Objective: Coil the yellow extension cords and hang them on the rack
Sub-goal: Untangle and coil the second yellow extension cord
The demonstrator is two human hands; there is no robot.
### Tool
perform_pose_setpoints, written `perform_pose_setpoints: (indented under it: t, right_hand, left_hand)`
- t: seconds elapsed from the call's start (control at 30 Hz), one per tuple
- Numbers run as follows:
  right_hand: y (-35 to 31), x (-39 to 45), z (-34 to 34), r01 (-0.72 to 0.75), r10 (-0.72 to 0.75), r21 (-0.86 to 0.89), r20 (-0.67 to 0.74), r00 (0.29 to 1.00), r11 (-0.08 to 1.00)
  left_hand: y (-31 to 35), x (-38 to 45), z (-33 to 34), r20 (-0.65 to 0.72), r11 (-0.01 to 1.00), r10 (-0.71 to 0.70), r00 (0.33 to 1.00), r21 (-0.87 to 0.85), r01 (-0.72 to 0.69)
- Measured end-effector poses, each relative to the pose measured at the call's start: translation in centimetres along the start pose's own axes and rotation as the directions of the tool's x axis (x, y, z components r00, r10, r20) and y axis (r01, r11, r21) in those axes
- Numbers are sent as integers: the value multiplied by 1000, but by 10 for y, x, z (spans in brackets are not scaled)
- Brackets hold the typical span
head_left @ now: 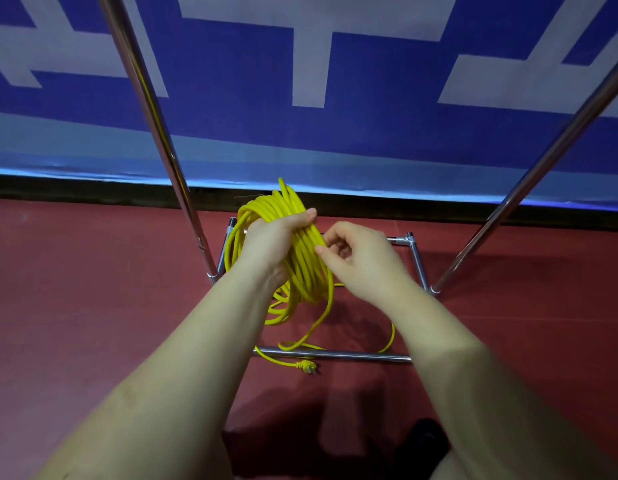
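Head view: left hand [278,237] grips the yellow coil [293,251] at its top, fingers curled over the bundled loops; coil hangs upright above the rack [335,355] base. Right hand [358,258] is just beside it, fingertips pinching one strand at the coil's right edge. Loose tail runs down to the plug [306,365] on the floor [93,289], so slack lies below & nearer the right hand.
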State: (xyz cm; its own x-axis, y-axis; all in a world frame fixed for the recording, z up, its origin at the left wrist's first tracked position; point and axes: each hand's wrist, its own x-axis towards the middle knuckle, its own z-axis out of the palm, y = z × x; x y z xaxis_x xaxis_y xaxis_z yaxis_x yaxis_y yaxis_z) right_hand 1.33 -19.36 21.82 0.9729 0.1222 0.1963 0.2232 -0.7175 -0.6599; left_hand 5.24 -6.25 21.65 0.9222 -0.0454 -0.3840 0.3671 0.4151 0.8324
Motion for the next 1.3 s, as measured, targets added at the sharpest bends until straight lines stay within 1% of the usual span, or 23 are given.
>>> perform_pose_setpoints:
  t: [0.1, 0.17, 0.2, 0.27, 0.3, 0.37, 0.5, 0.57, 0.63, 0.7, 0.73, 0.83, 0.87, 0.9, 0.93, 0.97, 1.0, 1.03, 1.07, 1.1, 1.13, 1.23, 1.3]
  right_hand:
    - [-2, -3, -3, -28, 26, 26, 59, 998, 999]
    - [0, -6, -8, -65, 65, -3, 61, 996, 998]
    - [1, -8, -9, -111, 108, 42, 55, 993, 993]
    - [-1, -11, -9, -170, 160, 246, 62, 985, 954]
    - [-3, -12, -7, -169, 153, 323, 72, 986, 931]
    - [-9, -15, 0, -144, 121, 370, 86, 989, 918]
    - [-17, -16, 8, -80, 75, 353, 26, 997, 932]
    - [-19, -15, 7, -37, 50, 296, -38, 998, 955]
    - [-19, -14, 6, -21, 34, 208, -61, 998, 978]
    - [-21, -16, 2, -11, 13, 130, -14, 1000, 991]
    - [-23, -16, 0, -20, 16, 136, 26, 1000, 991]
    - [-30, -19, -7, -132, 62, 311, 224, 973, 941]
    - [-28, -21, -10, -196, 80, 334, 332, 940, 922]
    - [-23, -23, -11, -260, 99, 305, 457, 884, 916]
    - [-17, -26, -13, -301, 126, 219, 576, 808, 928]
    - [-10, -30, -14, -292, 169, 70, 679, 715, 954]
    - [-3, -33, -16, -217, 241, -133, 748, 618, 967]
    - [5, -36, -17, -126, 322, -303, 785, 530, 945]
    - [11, -38, -17, -75, 383, -398, 790, 479, 914]
    - [16, -40, -18, -74, 414, -435, 772, 482, 897]
    - [20, -39, -21, -134, 429, -425, 742, 515, 895]
    - [32, -37, -30, -423, 467, -223, 595, 655, 878]
    - [36, -36, -38, -512, 486, -98, 505, 714, 853]
  left_hand:
    - [7, -5, -3, -64, 998, 51, 997, -21, -52]
    - [19, -5, -11, -80, 996, 29, 996, -85, -36]
    - [26, -4, -16, -87, 991, 10, 996, -129, -21]
    - [35, -3, -25, -105, 985, 19, 994, -167, -36]
    - [37, -3, -27, -110, 987, 41, 993, -153, -58]
    - [35, -9, -25, -103, 991, 76, 992, -105, -87]
    - [24, -16, -16, -63, 996, 19, 998, -88, -24]
    - [22, -18, -13, -35, 994, -15, 999, -105, 11]
    - [21, -20, -11, -27, 995, -20, 999, -103, 17]
    - [20, -21, -11, -21, 995, -4, 1000, -103, 2]
    - [20, -22, -12, -16, 995, 2, 1000, -102, -4]
    - [20, -23, -13, -22, 996, 7, 1000, -89, -9]
    - [20, -25, -13, -27, 995, 8, 1000, -97, -11]
    - [22, -26, -14, -34, 994, 9, 999, -113, -13]
    - [24, -27, -15, -43, 991, 8, 999, -130, -14]
    - [26, -27, -16, -53, 989, 6, 999, -145, -13]
    - [29, -27, -19, -61, 988, 5, 998, -157, -15]
    - [32, -27, -21, -71, 986, 11, 997, -164, -22]
    - [34, -27, -24, -80, 986, 25, 996, -164, -38]
    - [36, -28, -26, -94, 986, 46, 995, -155, -60]
    - [38, -29, -27, -115, 986, 75, 991, -137, -91]
    - [40, -30, -33, -188, 977, 198, 962, -37, -209]
    - [38, -27, -40, -203, 958, 286, 936, 81, -275]
